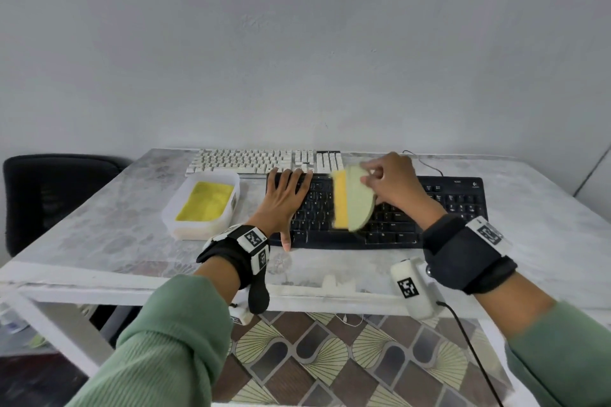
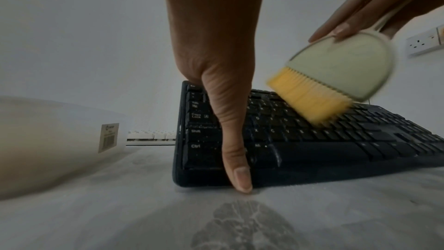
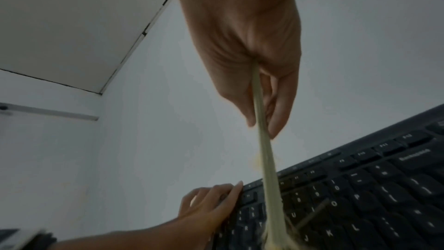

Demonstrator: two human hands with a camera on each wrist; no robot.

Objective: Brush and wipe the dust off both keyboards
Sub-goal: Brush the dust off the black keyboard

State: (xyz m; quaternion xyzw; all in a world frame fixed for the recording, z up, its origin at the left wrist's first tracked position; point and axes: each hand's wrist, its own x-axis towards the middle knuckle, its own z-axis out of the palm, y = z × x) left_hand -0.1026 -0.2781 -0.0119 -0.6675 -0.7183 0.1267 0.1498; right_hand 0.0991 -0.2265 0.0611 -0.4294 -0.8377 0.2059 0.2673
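Note:
A black keyboard (image 1: 413,218) lies mid-table, with a white keyboard (image 1: 251,160) right behind it. My left hand (image 1: 287,195) lies flat on the black keyboard's left end, fingers straight to its far edge and thumb (image 2: 236,159) down at its front edge. My right hand (image 1: 393,182) grips the handle of a pale green brush (image 1: 355,200) with yellow bristles. The blurred bristles (image 2: 310,98) touch the black keyboard's (image 2: 336,140) left-middle keys. From the right wrist, the brush (image 3: 266,159) shows edge-on beneath my right hand (image 3: 245,45), beside my left hand (image 3: 211,204).
A white tub (image 1: 231,182) holding a yellow cloth (image 1: 205,201) stands left of the black keyboard. A black chair (image 1: 49,192) is at the table's left. A white marked device (image 1: 413,287) with a cable (image 1: 469,340) sits at the front edge. The wall holds a socket (image 2: 423,43).

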